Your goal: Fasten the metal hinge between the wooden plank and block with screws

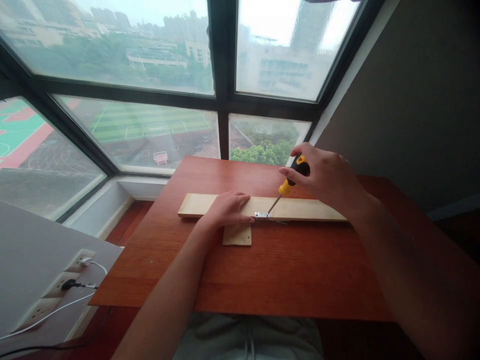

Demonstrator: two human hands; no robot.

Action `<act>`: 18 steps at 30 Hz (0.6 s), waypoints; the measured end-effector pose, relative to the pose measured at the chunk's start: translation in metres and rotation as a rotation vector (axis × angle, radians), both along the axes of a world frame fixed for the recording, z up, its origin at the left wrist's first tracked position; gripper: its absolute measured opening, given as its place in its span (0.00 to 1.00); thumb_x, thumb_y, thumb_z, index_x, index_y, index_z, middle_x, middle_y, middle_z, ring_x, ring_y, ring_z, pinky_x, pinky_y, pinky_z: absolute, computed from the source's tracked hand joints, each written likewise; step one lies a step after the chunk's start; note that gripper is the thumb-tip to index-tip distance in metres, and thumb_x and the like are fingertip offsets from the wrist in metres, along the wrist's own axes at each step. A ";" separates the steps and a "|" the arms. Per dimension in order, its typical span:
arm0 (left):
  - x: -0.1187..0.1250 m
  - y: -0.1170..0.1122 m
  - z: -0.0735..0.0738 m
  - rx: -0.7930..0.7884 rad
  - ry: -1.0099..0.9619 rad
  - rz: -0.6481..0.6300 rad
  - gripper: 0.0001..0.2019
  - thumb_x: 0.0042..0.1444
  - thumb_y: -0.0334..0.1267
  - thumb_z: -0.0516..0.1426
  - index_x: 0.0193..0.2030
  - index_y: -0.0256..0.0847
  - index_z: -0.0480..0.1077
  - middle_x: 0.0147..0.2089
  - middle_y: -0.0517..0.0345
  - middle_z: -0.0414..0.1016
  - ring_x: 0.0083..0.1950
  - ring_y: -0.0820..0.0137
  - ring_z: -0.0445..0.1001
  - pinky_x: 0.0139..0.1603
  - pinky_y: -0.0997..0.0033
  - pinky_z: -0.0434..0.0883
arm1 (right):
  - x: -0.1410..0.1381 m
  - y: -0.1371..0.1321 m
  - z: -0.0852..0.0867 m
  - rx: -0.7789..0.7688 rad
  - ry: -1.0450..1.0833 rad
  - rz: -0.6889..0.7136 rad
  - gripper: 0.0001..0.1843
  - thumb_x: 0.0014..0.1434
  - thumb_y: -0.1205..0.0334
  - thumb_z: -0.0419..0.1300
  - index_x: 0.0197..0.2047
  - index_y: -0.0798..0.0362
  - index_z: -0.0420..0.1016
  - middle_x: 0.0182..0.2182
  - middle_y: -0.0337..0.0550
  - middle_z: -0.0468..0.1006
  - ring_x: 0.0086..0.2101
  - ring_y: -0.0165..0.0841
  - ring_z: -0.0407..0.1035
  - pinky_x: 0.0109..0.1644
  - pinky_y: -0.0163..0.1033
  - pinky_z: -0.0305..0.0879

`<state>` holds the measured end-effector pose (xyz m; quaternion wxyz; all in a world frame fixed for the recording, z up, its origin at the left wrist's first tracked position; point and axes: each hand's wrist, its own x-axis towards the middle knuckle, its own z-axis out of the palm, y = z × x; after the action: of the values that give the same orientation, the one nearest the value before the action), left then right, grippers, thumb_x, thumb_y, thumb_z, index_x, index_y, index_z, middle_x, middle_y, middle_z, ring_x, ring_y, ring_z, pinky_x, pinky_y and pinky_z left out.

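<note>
A long pale wooden board lies across a reddish-brown table. A small wooden piece sticks out from under its near edge. My left hand lies flat on the board with fingers stretched out, pressing it down. My right hand is wrapped round the yellow-and-black handle of a screwdriver. The screwdriver's shaft slants down to a small metal bracket at the board's near edge, just right of my left fingertips.
A large window with dark frames rises behind the table's far edge. A grey wall stands to the right. At lower left, a white surface carries power sockets with plugged cables. Bare tabletop lies between the board and me.
</note>
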<state>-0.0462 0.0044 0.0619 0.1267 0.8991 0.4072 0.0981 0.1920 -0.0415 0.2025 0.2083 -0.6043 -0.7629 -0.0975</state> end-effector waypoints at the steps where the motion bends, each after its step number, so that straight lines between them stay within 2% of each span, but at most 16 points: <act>1: 0.000 0.000 0.000 -0.002 0.000 -0.001 0.32 0.49 0.61 0.62 0.55 0.44 0.71 0.56 0.50 0.75 0.53 0.56 0.74 0.48 0.65 0.68 | 0.000 -0.001 0.000 -0.015 0.025 0.020 0.23 0.59 0.42 0.57 0.49 0.51 0.71 0.33 0.47 0.78 0.32 0.42 0.73 0.36 0.45 0.66; 4: 0.000 0.001 -0.002 -0.002 -0.001 -0.002 0.32 0.49 0.62 0.61 0.55 0.44 0.71 0.55 0.51 0.76 0.53 0.57 0.75 0.47 0.66 0.68 | 0.002 -0.004 0.002 -0.122 0.214 0.241 0.19 0.60 0.53 0.57 0.53 0.50 0.68 0.43 0.47 0.78 0.38 0.39 0.74 0.39 0.42 0.68; 6: -0.001 0.001 -0.003 0.005 -0.001 -0.003 0.32 0.49 0.62 0.61 0.55 0.44 0.71 0.54 0.51 0.76 0.52 0.57 0.75 0.47 0.66 0.68 | 0.003 -0.006 0.004 -0.179 0.300 0.355 0.21 0.59 0.58 0.58 0.56 0.49 0.66 0.47 0.46 0.78 0.41 0.37 0.74 0.41 0.40 0.69; 8: -0.001 0.001 -0.004 0.014 -0.001 -0.005 0.32 0.49 0.62 0.61 0.55 0.44 0.71 0.54 0.51 0.76 0.52 0.57 0.75 0.46 0.66 0.68 | 0.002 -0.007 0.003 -0.147 0.253 0.297 0.22 0.59 0.56 0.59 0.56 0.49 0.67 0.42 0.45 0.79 0.37 0.37 0.74 0.39 0.41 0.69; 11: -0.001 0.001 -0.004 0.024 -0.003 -0.008 0.33 0.49 0.62 0.61 0.56 0.43 0.71 0.54 0.51 0.76 0.52 0.56 0.75 0.46 0.65 0.68 | -0.001 -0.005 0.000 -0.006 0.050 0.037 0.23 0.58 0.45 0.60 0.51 0.50 0.71 0.32 0.44 0.79 0.31 0.41 0.73 0.35 0.44 0.66; 13: -0.001 0.001 -0.004 0.025 -0.005 -0.011 0.33 0.49 0.62 0.61 0.56 0.43 0.71 0.54 0.51 0.76 0.52 0.57 0.75 0.46 0.65 0.68 | -0.002 -0.005 -0.002 0.028 0.001 -0.044 0.24 0.58 0.41 0.58 0.48 0.50 0.71 0.30 0.45 0.78 0.30 0.42 0.73 0.34 0.45 0.65; 15: -0.001 0.001 -0.003 0.023 -0.009 -0.013 0.33 0.49 0.62 0.61 0.56 0.43 0.71 0.54 0.51 0.76 0.52 0.57 0.75 0.46 0.66 0.68 | 0.000 -0.005 -0.001 -0.020 0.074 0.035 0.20 0.60 0.45 0.57 0.49 0.50 0.70 0.34 0.46 0.79 0.33 0.41 0.73 0.37 0.45 0.67; 18: -0.001 0.001 -0.003 0.017 -0.012 -0.008 0.33 0.49 0.62 0.61 0.56 0.43 0.71 0.54 0.51 0.76 0.53 0.57 0.74 0.47 0.66 0.69 | 0.005 -0.007 0.001 -0.145 0.277 0.287 0.18 0.59 0.58 0.57 0.53 0.48 0.66 0.46 0.45 0.78 0.40 0.37 0.73 0.43 0.42 0.69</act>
<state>-0.0471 0.0055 0.0587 0.1218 0.9013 0.4020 0.1065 0.1967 -0.0487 0.2037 0.2789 -0.5103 -0.8103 0.0721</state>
